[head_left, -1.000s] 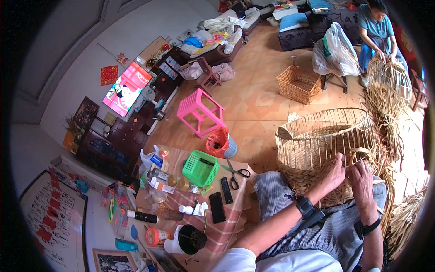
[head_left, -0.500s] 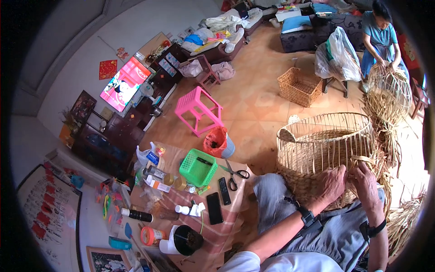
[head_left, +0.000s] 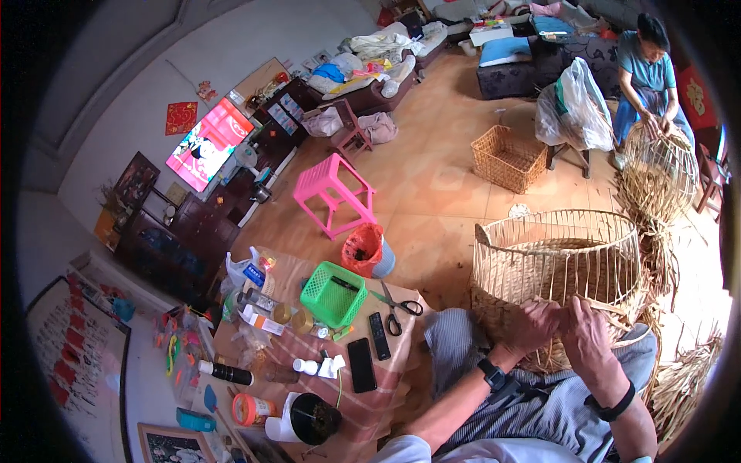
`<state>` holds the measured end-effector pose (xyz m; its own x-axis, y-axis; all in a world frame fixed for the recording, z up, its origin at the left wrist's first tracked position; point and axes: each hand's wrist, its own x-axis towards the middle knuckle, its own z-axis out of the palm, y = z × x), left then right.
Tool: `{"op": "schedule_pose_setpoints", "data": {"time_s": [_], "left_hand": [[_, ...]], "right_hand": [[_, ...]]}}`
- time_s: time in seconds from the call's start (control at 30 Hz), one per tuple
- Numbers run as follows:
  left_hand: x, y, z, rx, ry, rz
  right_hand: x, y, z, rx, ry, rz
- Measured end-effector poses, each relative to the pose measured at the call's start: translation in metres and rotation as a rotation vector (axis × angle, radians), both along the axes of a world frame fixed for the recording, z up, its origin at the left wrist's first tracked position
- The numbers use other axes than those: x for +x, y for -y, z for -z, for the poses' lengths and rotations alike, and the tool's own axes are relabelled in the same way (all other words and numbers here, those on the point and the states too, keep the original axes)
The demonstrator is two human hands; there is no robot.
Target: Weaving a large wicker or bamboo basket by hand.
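Observation:
A large, half-woven straw basket (head_left: 492,312) rests against my lap, its lower wall densely woven and its thin upright stakes rising to a hoop rim. My left hand (head_left: 531,328) is closed at the near wall, fingertips bent in among the stakes. Right beside it, almost touching, my right hand (head_left: 585,333) pinches a pale straw strand (head_left: 610,306) that runs along the wall to the right. Fingers hide the spot where strand and stakes meet.
Loose straw (head_left: 683,386) lies at my right. On the left table are scissors (head_left: 392,312), a green basket (head_left: 333,293) and a phone (head_left: 361,365). A pink stool (head_left: 332,189), bin (head_left: 369,251) and wicker basket (head_left: 505,158) stand ahead. A co-worker (head_left: 650,73) weaves at far right.
Both hands have shifted slightly left along the basket's near wall and remain close together. The basket has tipped a little, and the whole view has moved slightly.

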<state>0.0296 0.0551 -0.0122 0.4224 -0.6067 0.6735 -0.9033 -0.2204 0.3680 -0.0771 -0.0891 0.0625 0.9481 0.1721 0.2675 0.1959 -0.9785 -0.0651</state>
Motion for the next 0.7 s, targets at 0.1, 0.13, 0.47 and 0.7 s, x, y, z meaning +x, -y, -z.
{"op": "schedule_pose_setpoints", "data": {"time_s": [0.1,0.13,0.47,0.7], "left_hand": [[0.001,0.005,-0.007,0.085,-0.071,-0.034],[0.001,0.003,-0.009,0.081,-0.070,-0.038],[-0.011,-0.001,-0.007,-0.022,-0.106,-0.114],[-0.007,0.003,0.008,-0.136,-0.129,-0.114]], "right_hand": [[0.005,0.001,-0.004,0.040,-0.043,-0.020],[0.006,0.002,-0.005,0.046,-0.031,-0.034],[0.006,-0.011,0.011,0.166,-0.180,0.256],[0.014,-0.018,-0.025,0.045,0.017,-0.041]]}}
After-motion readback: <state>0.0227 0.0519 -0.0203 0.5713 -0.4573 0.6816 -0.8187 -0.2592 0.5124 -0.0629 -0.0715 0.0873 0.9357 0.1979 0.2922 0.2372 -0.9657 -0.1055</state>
